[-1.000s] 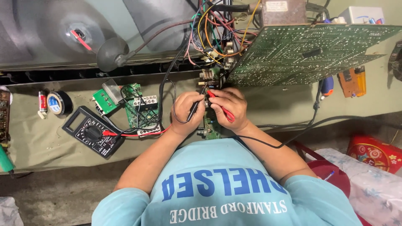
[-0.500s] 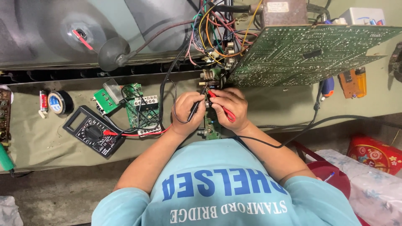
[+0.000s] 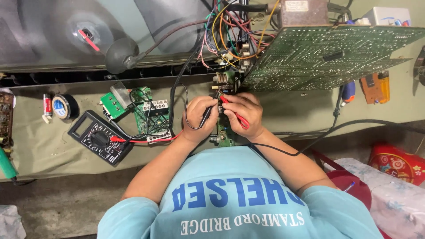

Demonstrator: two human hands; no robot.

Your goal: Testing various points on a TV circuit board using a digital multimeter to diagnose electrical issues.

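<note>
Gripping a slim black multimeter probe [image 3: 207, 116] in closed fingers, the left hand [image 3: 200, 116] sits just beside the right hand [image 3: 242, 111], which is curled shut around a slim red multimeter probe [image 3: 234, 113]. Both probe tips meet a small green circuit board [image 3: 225, 132] lying on the olive-green bench top [image 3: 292, 108] under the hands, below a large green circuit board [image 3: 323, 55] tilted up above a bundle of coloured wires [image 3: 230, 31]. Farther left, a black handheld multimeter [image 3: 100, 142] lies near a black roll of tape [image 3: 64, 106].
</note>
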